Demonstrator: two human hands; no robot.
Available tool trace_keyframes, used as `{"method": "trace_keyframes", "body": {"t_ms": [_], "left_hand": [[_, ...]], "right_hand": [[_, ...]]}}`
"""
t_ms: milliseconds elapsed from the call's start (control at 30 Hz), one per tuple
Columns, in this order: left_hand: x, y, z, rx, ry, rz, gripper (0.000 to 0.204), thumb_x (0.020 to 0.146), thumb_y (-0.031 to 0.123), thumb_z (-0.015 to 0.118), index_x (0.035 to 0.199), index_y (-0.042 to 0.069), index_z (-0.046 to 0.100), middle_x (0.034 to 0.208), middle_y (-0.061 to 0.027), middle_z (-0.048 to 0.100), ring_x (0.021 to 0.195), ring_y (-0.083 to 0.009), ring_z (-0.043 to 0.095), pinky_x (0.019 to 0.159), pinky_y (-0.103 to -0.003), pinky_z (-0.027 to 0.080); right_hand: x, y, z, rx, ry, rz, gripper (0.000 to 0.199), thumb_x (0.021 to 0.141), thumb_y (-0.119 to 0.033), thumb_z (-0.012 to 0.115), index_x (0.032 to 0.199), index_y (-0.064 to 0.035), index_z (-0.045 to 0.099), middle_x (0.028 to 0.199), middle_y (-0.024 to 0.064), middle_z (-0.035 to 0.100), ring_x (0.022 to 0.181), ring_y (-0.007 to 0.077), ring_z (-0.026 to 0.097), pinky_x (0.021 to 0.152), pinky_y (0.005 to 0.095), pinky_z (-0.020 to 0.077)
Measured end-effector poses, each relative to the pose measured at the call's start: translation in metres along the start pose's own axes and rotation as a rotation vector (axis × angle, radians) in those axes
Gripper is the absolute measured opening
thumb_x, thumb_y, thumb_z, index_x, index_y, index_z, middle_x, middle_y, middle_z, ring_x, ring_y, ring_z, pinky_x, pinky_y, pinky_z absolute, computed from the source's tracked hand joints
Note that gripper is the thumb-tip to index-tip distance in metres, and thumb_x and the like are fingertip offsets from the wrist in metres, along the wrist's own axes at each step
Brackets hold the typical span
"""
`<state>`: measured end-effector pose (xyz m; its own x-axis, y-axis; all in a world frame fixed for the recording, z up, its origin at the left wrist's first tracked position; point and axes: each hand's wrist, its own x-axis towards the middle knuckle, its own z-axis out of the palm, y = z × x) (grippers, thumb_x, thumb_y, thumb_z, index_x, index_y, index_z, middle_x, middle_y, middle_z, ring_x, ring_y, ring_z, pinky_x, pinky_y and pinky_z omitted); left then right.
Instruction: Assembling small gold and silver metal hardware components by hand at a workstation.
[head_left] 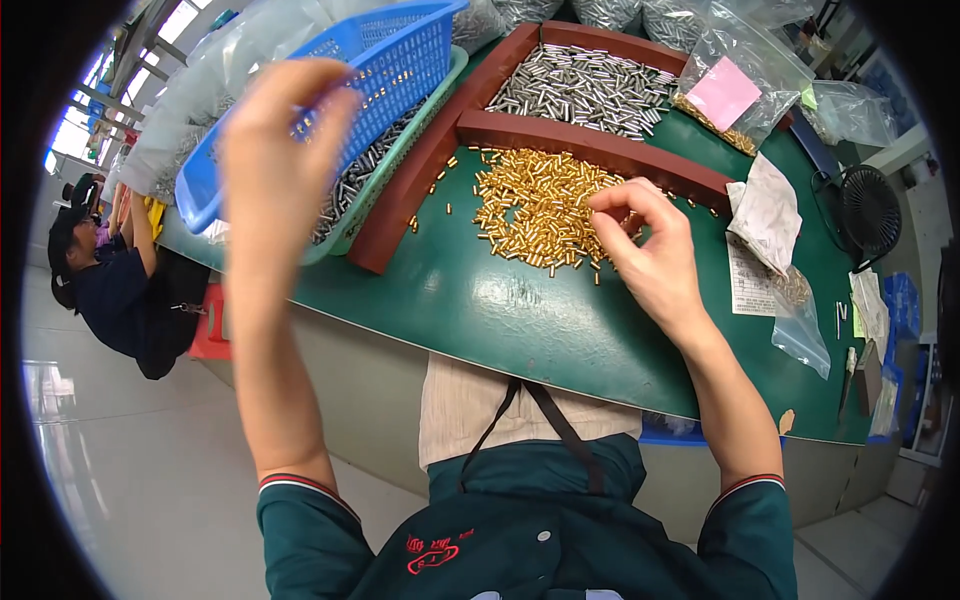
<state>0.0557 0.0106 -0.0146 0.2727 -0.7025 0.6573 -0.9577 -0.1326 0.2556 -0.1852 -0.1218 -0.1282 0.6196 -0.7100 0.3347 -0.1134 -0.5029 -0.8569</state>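
A loose pile of small gold-coloured metal sleeves (535, 205) lies on the green tabletop. At its right edge is my right hand (650, 250), thumb and forefinger brought together in a pinch; whatever is between the tips is too small to make out. My left hand (285, 125) is raised over a blue perforated basket (405, 55), smeared by motion, and its grip does not show clearly. The blue basket sits tilted on a light green basket (345, 240) of dark grey metal pieces, with a few gold sleeves visible in it.
Dark red bars (590, 150) fence the gold pile from silver metal pins (585, 90) behind. Right are a clear bag (745, 70) with a pink label, a crumpled cloth (768, 215) and a black fan (868, 210). Another person (115, 270) sits far left.
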Motion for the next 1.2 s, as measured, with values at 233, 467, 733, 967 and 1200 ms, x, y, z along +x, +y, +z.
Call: {"method": "trace_keyframes", "body": {"t_ms": [233, 467, 733, 967, 1200], "left_hand": [[-0.065, 0.026, 0.104, -0.26, -0.355, -0.09, 0.018, 0.076, 0.01, 0.073, 0.09, -0.001, 0.068, 0.082, -0.0117, 0.062, 0.076, -0.0252, 0.062, 0.069, -0.036, 0.048], [-0.073, 0.039, 0.127, -0.302, -0.301, -0.114, 0.018, 0.074, 0.008, 0.073, 0.089, 0.0, 0.068, 0.077, -0.0102, 0.059, 0.077, -0.0242, 0.058, 0.071, -0.036, 0.046], [-0.077, 0.038, 0.133, -0.37, -0.229, -0.099, 0.013, 0.074, 0.005, 0.071, 0.087, 0.002, 0.07, 0.079, -0.0094, 0.06, 0.079, -0.0248, 0.059, 0.069, -0.036, 0.047], [-0.076, 0.04, 0.135, -0.333, -0.18, 0.015, 0.01, 0.073, 0.004, 0.069, 0.083, 0.002, 0.069, 0.081, -0.0087, 0.061, 0.08, -0.0271, 0.059, 0.071, -0.037, 0.047], [-0.068, 0.053, 0.122, -0.812, -0.346, -0.356, 0.01, 0.082, 0.005, 0.066, 0.09, 0.0, 0.066, 0.081, -0.0017, 0.062, 0.073, -0.0101, 0.057, 0.066, -0.025, 0.046]], "right_hand": [[0.021, 0.008, 0.02, -0.443, -0.066, -0.386, 0.017, 0.071, -0.006, 0.07, 0.087, -0.0039, 0.066, 0.088, 0.0078, 0.057, 0.089, 0.0275, 0.053, 0.079, 0.0389, 0.0445], [0.026, 0.014, 0.026, -0.5, -0.103, -0.384, 0.02, 0.069, -0.01, 0.074, 0.086, -0.0052, 0.066, 0.087, 0.0078, 0.056, 0.088, 0.027, 0.052, 0.076, 0.0396, 0.0428], [0.026, 0.016, 0.026, -0.502, -0.104, -0.437, 0.017, 0.068, -0.009, 0.073, 0.082, -0.0055, 0.064, 0.081, 0.0068, 0.055, 0.083, 0.0267, 0.051, 0.071, 0.0393, 0.0408], [0.028, 0.016, 0.02, -0.486, -0.143, -0.454, 0.015, 0.069, -0.009, 0.072, 0.08, -0.0052, 0.062, 0.081, 0.0068, 0.055, 0.082, 0.0266, 0.051, 0.071, 0.039, 0.0407], [0.027, 0.004, 0.0, -0.221, -0.161, -0.21, 0.013, 0.074, -0.01, 0.069, 0.081, -0.0027, 0.062, 0.079, 0.0082, 0.059, 0.082, 0.0255, 0.055, 0.074, 0.037, 0.045]]}}
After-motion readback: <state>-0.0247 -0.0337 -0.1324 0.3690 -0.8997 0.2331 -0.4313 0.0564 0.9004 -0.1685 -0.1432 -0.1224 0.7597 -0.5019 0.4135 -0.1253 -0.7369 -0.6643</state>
